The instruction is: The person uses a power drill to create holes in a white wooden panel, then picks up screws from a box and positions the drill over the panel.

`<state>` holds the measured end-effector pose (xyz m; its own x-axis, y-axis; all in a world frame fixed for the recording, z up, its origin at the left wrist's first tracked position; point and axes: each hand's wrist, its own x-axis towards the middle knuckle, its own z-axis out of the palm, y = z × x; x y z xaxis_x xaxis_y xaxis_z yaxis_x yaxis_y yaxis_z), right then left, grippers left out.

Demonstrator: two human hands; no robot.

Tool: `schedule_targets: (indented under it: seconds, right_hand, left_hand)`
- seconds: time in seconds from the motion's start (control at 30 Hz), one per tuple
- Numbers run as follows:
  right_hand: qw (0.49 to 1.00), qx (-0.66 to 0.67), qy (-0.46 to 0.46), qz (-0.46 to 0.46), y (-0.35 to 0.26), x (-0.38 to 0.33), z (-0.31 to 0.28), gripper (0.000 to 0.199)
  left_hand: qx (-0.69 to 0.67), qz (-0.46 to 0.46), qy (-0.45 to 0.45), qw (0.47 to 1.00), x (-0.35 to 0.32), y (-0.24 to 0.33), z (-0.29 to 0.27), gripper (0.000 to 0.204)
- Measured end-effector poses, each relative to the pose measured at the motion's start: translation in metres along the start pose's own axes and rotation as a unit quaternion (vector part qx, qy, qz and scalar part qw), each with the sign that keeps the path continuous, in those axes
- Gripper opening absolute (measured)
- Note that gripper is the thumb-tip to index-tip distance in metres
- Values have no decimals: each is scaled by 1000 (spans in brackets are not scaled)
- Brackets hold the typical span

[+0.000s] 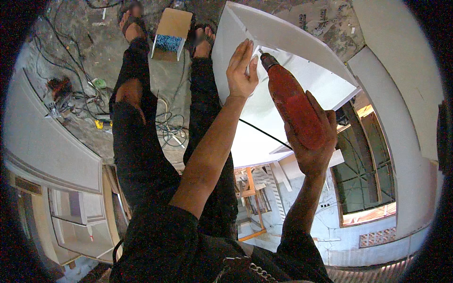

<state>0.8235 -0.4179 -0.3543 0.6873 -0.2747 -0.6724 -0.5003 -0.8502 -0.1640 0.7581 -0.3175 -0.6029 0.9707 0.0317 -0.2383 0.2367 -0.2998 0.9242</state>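
Landmark: a white panel (283, 40) was taken as the reference; it was seen tilted, with its upper edge running from the top centre toward the right.
Left hand: the left hand (241, 70) was laid flat against the face of the white panel, fingers extended and held close together, thumb out to the side toward the drill tip.
Right hand: the right hand (311, 141) was wrapped closed around the rear body of a red power drill (292, 101), below the white panel's upper edge.
Drill: the red power drill was held pointing up at the white panel, its bit met against the panel just beside the left hand's thumb.
Cord: a black cord (264, 133) was seen crossing the lower face of the white panel toward the right hand.
Legs: the person's own legs in black trousers (137, 141) were seen to the left of the white panel, feet in sandals on the floor.
Box: a small open cardboard box (171, 30) was noted between the feet, left of the white panel.
Floor clutter: tangled cables (172, 129) and small tools (59, 92) were noted well left of the white panel.
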Motion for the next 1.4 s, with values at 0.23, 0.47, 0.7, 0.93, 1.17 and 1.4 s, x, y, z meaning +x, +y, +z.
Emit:
schedule_targets:
  seconds: [0.23, 0.47, 0.7, 0.93, 1.17, 1.4]
  right_hand:
    - [994, 104, 17, 38, -6, -3, 1, 69]
    - [981, 130, 19, 143, -17, -15, -2, 67]
    - [977, 185, 57, 88, -10, -9, 3, 64]
    - [982, 162, 25, 96, -19, -4, -17, 66]
    - [977, 112, 92, 154, 1, -54, -31, 73]
    - [921, 227, 176, 263, 22, -86, -8, 60]
  left_hand:
    - [8, -3, -8, 1000, -1, 3, -2, 35]
    - [-22, -20, -36, 999, 1, 8, -2, 39]
    - [-8, 8, -39, 999, 2, -3, -6, 39]
    - [10, 8, -40, 999, 1, -3, -5, 38]
    - [-1, 12, -25, 1000, 2, -4, -7, 39]
    - [101, 86, -57, 990, 44, 15, -18, 33]
